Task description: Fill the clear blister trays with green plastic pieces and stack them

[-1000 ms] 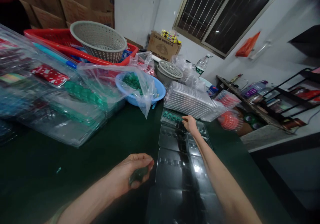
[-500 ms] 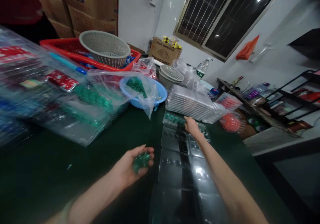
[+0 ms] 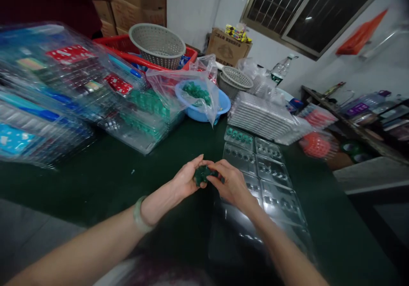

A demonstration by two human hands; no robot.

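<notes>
My left hand is cupped around several small translucent green plastic pieces. The fingers of my right hand meet it and pinch at these pieces; their exact shape is blurred. Two columns of clear plastic blister trays lie on the dark green table, beyond and under my right forearm. Green pieces sit in the row of hollows of the far left tray. Beyond my hands, a blue basin holds more green pieces, with a clear plastic bag draped over its side.
Stacked clear packages with green, red and blue contents cover the left side. Behind stand a red basket, a grey colander and stacked clear trays. A person in dark red is at the back left.
My right hand has come back from the far left tray to the green pieces in my left hand. The view has shifted, so the basin and trays appear further right.
</notes>
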